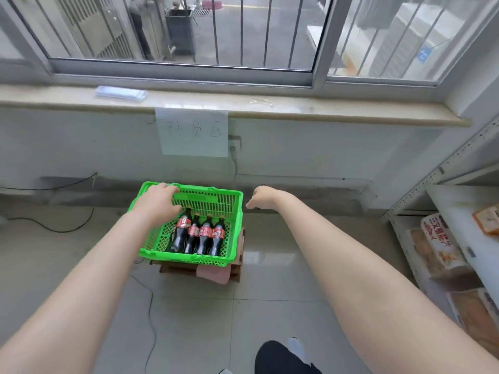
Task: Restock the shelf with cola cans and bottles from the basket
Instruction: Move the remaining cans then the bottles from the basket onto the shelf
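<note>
Both bare forearms stretch forward from the lower edge. Four cola bottles (198, 234) lie side by side, touching, caps toward the wall, in the green basket (186, 256), just below the left hand (159, 201). Its fingers (171, 188) curl over the far rim beside the basket handle (199, 197), the thumb just above the leftmost cap. I cannot tell whether they grip anything. The right hand (259, 198) hangs just beyond the basket's right rim, apart from it, its fingers (249, 205) loosely curled and holding nothing.

The basket rests on a rough cardboard stack (239, 263) on the floor, so a one-sided pull at the left rear corner would likely tip it off. Lifting the leftmost bottle may set its neighbours rolling. A loose cable (151, 306) trails on the floor on the near side of the left fingers and could catch a foot.

No cans show. The left fingertips hide behind the hand. The shelf (459, 201), well right of the right fingers, is cut off by the frame edge, so its free space cannot be judged.
</note>
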